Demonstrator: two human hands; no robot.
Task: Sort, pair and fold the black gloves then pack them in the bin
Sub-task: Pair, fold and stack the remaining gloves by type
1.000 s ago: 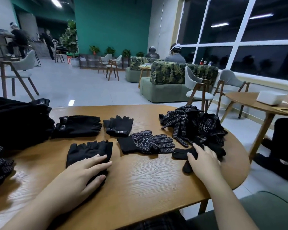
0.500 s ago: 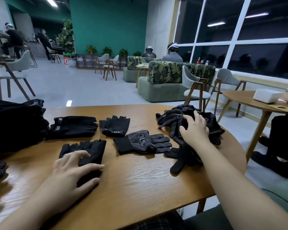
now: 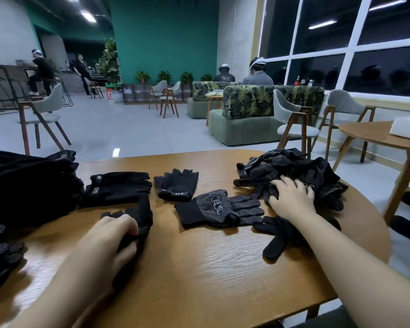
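Black gloves everywhere on this round wooden table (image 3: 223, 268), and both hands are in among them. Look around first: a heaped stack of dark gloves (image 3: 31, 185) fills the left edge, and below it, at the near left corner, more dotted gloves (image 3: 0, 254) spill off the frame. On the right, a tangled dotted pile (image 3: 294, 171) sits near the table's far right edge. Beyond the table, grey chairs, a leaf-patterned sofa (image 3: 270, 100) with seated people behind it, a second round table (image 3: 374, 136) carrying a white box (image 3: 407, 127), and big dark windows.

Labels now! The fingerless glove (image 3: 118, 188) at centre left carries a tag reading "5.11" on its cuff. Its neighbour, a second fingerless glove (image 3: 178, 185), shows the same digits upside down along its cuff. The dotted glove (image 3: 219, 208) in the middle bears a white printed emblem, characters not clear enough to read.

To the hands. The left hand (image 3: 109, 240) has its fingers curled round a plain black glove (image 3: 140, 216), gripping it and lifting its edge off the wood, just in front of the tagged fingerless glove. The right hand (image 3: 291, 200) lies on the near side of the dotted pile, fingers spread and bent into the fabric; whether it has actually caught a glove there, I cannot tell. Under that wrist, a plain full-fingered glove (image 3: 277, 237) lies flat, fingers pointing toward the near edge, touching the dotted glove's fingertips.
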